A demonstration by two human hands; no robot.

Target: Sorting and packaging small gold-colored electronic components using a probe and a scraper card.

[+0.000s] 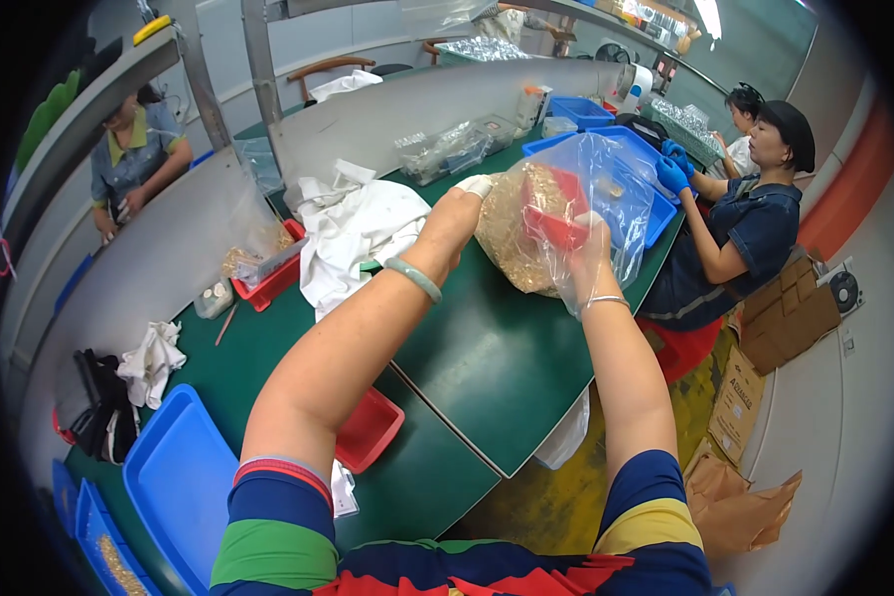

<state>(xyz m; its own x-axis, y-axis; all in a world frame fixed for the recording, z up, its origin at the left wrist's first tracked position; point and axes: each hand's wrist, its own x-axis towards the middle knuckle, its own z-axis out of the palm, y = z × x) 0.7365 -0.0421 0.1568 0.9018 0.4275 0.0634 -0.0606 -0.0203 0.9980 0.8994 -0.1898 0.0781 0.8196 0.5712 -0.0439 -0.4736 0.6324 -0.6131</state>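
Note:
A clear plastic bag (507, 233) filled with many small gold-coloured pieces is in front of me above the green table. My left hand (455, 221) is closed on the left upper edge of the bag, its thumb on top. My right hand (591, 253) reaches into the bag, with the clear film around its wrist. It grips a small red tray (556, 204), tilted among the gold pieces. The fingers behind the tray are hidden. Below my left forearm, another red tray (371, 432) lies on the table.
White cloths (353, 233) lie left of the bag. A red bin (268, 278) and a large blue tray (181, 487) sit further left. Blue trays (656, 214) stand beyond the bag. A co-worker in blue gloves (673, 171) sits close on the right; others work further off.

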